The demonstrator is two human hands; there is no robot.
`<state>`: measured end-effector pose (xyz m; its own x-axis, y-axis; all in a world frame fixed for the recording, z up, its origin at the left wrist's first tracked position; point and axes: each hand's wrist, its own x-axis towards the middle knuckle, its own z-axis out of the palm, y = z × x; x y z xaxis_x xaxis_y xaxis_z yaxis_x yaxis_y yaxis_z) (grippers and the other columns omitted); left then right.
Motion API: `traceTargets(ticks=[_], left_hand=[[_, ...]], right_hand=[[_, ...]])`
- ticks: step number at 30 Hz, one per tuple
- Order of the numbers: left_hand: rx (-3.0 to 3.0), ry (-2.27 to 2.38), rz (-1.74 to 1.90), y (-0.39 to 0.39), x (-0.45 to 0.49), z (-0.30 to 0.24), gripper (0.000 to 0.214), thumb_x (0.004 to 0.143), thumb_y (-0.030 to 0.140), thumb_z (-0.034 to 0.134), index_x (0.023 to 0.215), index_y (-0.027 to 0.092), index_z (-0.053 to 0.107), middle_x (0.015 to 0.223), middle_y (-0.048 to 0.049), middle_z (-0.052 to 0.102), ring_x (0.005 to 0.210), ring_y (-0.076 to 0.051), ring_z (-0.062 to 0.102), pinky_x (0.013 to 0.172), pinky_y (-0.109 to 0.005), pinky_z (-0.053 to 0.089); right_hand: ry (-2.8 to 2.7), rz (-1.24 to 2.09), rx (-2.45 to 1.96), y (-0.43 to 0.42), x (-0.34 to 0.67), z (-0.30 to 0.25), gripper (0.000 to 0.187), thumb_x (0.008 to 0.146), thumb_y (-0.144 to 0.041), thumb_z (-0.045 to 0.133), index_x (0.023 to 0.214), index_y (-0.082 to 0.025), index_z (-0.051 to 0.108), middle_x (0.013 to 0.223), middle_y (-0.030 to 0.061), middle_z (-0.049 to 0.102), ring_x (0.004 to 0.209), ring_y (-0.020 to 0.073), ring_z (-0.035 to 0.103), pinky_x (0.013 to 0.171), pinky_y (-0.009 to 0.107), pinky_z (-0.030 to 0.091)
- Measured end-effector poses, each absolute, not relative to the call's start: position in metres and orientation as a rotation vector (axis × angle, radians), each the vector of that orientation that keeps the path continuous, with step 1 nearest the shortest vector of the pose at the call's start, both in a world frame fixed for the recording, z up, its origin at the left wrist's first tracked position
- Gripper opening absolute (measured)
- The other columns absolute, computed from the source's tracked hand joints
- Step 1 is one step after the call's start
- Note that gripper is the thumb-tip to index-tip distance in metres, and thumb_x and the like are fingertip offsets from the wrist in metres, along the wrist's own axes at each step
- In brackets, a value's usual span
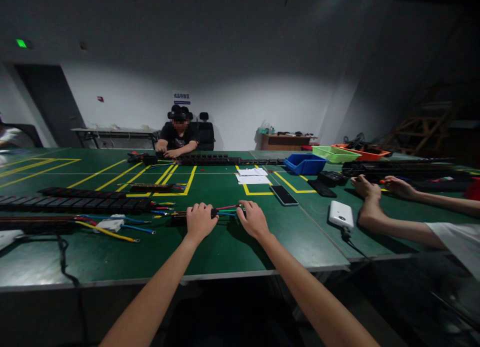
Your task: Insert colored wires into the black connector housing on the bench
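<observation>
Both hands are down on the green table (112,257), not far in from the near edge and about mid-way along it. The left hand (200,221) is closed in a fist around a bunch of wires (226,209), red and blue ones, and the right hand (254,219) has its fingers curled over the other end of the same bunch, so the wires run straight between the two fists, just off the surface. A dark stub (180,214) sticks out left of the left hand; can't tell what it is. Further toward the left edge there's a long black chain (75,203), with loose leads (112,228) in yellow and blue lying nearer the edge. Behind the right hand sits a black phone (284,195), and a white phone (341,214) is by the near right corner. Papers (253,176) and a blue bin (305,163) are further back. A co-worker's hands (365,187) are on the next table to the right, and another person (178,132) sits at the far edge.
</observation>
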<state>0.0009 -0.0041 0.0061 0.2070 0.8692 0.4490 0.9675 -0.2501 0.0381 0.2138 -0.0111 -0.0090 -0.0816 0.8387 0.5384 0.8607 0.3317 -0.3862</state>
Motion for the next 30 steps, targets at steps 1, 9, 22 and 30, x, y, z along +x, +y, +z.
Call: traceTargets(ticks=[1,9,22,30], left_hand=[[-2.229,-1.744,-0.564,-0.0041,0.0009,0.0061,0.030,0.093,0.044,0.052,0.102,0.020,0.068,0.107,-0.0123,0.067,0.105,-0.030,0.056,0.088,-0.044,0.036],[-2.224,-1.737,-0.546,-0.0036,0.0006,0.0057,0.031,0.092,0.044,0.053,0.103,0.020,0.069,0.107,-0.0123,0.067,0.104,-0.031,0.056,0.087,-0.044,0.036],[-2.204,-1.728,-0.547,-0.0033,0.0007,0.0052,0.029,0.091,0.043,0.054,0.102,0.020,0.068,0.105,-0.0115,0.067,0.103,-0.030,0.056,0.086,-0.044,0.035],[-2.217,-1.719,-0.555,-0.0028,-0.0001,0.0048,0.031,0.092,0.044,0.053,0.101,0.019,0.068,0.105,-0.0112,0.068,0.102,-0.029,0.056,0.086,-0.043,0.036]], right_hand=[[-1.897,-0.040,-1.491,-0.0113,0.2137,-0.0085,0.038,0.102,-0.039,0.041,0.128,-0.020,0.061,0.120,0.0118,0.068,0.111,0.0264,0.060,0.093,0.037,0.046],[-1.812,-0.086,-1.501,-0.0143,0.2137,-0.0055,0.041,0.102,-0.039,0.042,0.131,-0.017,0.059,0.123,0.0128,0.065,0.113,0.0259,0.058,0.094,0.037,0.045],[-1.915,-0.054,-1.643,-0.0148,0.2107,-0.0039,0.040,0.104,-0.042,0.038,0.129,-0.020,0.061,0.119,0.0097,0.069,0.113,0.0237,0.058,0.093,0.035,0.040],[-1.879,-0.046,-1.614,-0.0163,0.2116,-0.0023,0.040,0.104,-0.040,0.038,0.128,-0.019,0.062,0.118,0.0108,0.068,0.110,0.0230,0.059,0.091,0.033,0.042]])
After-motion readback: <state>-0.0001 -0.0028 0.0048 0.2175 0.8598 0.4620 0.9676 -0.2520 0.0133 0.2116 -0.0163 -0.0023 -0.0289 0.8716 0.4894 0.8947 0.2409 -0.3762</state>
